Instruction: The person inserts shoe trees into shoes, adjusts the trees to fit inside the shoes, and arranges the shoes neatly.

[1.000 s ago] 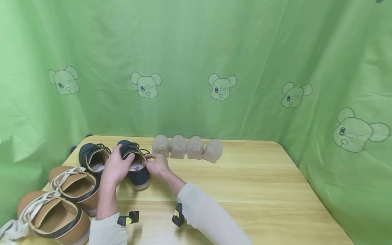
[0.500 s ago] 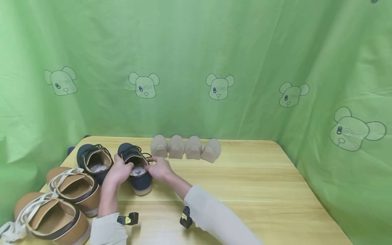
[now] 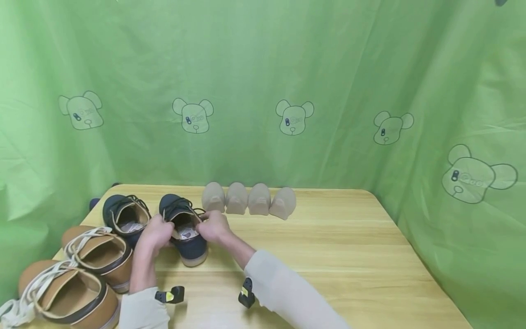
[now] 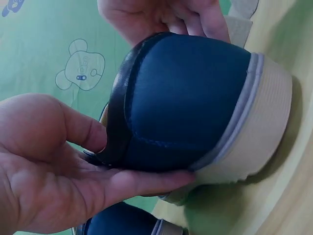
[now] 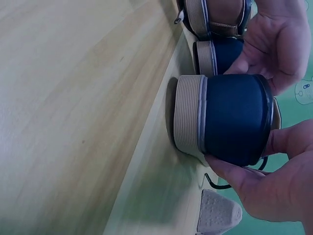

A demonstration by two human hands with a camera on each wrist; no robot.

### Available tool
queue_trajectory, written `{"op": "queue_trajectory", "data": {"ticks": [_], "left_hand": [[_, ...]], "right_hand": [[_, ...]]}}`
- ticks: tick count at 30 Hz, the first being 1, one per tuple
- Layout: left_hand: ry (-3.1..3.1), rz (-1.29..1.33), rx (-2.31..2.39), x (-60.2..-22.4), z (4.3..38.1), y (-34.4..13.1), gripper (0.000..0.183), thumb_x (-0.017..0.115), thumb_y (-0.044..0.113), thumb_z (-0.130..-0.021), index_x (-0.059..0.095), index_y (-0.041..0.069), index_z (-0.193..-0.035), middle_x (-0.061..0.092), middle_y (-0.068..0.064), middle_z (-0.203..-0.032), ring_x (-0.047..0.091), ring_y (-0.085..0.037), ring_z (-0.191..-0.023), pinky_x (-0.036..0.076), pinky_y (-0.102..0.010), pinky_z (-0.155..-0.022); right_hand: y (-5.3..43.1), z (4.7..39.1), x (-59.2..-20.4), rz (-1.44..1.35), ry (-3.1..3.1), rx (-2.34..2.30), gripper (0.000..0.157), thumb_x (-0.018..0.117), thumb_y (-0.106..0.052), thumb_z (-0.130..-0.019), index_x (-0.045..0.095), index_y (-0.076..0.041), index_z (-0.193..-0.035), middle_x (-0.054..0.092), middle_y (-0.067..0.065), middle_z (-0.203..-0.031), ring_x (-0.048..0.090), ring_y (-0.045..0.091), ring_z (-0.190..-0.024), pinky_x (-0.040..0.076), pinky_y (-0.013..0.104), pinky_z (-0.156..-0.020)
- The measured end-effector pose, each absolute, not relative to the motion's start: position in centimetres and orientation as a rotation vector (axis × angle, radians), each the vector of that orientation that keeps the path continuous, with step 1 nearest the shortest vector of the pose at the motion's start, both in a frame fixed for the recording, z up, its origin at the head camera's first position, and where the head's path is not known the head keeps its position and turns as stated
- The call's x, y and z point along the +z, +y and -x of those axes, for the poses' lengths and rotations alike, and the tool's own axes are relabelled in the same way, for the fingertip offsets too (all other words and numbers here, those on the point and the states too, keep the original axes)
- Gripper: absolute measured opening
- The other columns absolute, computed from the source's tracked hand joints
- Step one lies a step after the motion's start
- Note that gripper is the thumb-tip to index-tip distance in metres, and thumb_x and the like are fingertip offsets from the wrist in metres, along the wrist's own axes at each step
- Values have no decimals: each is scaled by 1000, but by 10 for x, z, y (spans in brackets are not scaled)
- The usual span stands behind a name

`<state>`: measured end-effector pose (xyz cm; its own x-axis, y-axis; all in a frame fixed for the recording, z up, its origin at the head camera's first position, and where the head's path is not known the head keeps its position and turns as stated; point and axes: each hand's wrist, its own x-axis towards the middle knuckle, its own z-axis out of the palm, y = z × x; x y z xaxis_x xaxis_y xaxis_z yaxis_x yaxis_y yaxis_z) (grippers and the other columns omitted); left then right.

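Observation:
A dark blue lace-up shoe point(image 3: 194, 250) stands with its toe toward the back curtain and its heel toward me, held from both sides. My left hand point(image 3: 155, 232) pinches the left side of its collar, thumb at the rim and fingers along the outer wall in the left wrist view. On the opposite side my right hand point(image 3: 214, 226) grips the collar the same way, thumb over the rim. Crumpled printed paper point(image 3: 186, 233) shows inside the shoe. Its matching blue shoe point(image 3: 130, 218) sits just left of my left hand.
Two tan shoes point(image 3: 96, 253) with white laces line the table's left edge. Several grey-beige moulded toe inserts point(image 3: 260, 199) stand in a row at the back, right of the held shoe. A green curtain point(image 3: 246, 151) encloses the wooden table point(image 3: 328, 246).
The held blue shoe has come slightly nearer to me and to the right. My left hand has slid back from its laces to the side of the collar.

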<state>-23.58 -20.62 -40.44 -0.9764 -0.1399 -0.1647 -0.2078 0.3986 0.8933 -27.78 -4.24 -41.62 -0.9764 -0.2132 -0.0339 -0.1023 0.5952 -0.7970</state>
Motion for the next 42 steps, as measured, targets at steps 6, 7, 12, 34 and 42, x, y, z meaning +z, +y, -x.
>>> {"op": "queue_trajectory", "data": {"ticks": [6, 7, 12, 34, 42], "left_hand": [[2595, 287, 1745, -394, 234, -205, 42, 39, -5, -89, 44, -20, -127, 53, -27, -106, 53, -23, -73, 48, -30, -58], [2598, 279, 1752, -391, 234, -205, 43, 40, -5, -88, 44, -19, -129, 53, -26, -104, 52, -21, -70, 48, -29, -57], [2615, 198, 1779, -380, 232, -199, 51, 39, -4, -91, 42, -17, -139, 55, -29, -113, 56, -19, -74, 52, -28, -61], [2278, -163, 1991, -362, 230, -129, 61, 36, -4, -98, 19, -11, -156, 51, -38, -141, 58, -45, -124, 58, -47, -94], [2318, -222, 1888, -369, 230, -107, 62, 40, -6, -92, 30, -10, -153, 57, -33, -129, 66, -30, -98, 61, -37, -75]], "right_hand": [[-38, 276, -405, 317, 2716, -1345, 28, 73, -9, -80, 76, 0, -107, 74, 10, -97, 62, 17, -80, 51, 25, -65], [-36, 276, -403, 330, 2719, -1349, 28, 73, -8, -79, 76, 0, -106, 73, 9, -96, 61, 17, -79, 51, 25, -64], [-25, 278, -390, 391, 2735, -1337, 30, 72, -10, -77, 75, 1, -105, 72, 10, -97, 58, 15, -73, 47, 23, -58], [73, 270, -364, 294, 2324, -1642, 38, 61, -3, -83, 61, 11, -119, 70, 27, -95, 71, 25, -69, 63, 36, -65], [107, 259, -374, 269, 2284, -1654, 38, 59, -2, -83, 59, 14, -117, 70, 27, -94, 74, 30, -73, 63, 38, -67]]}}
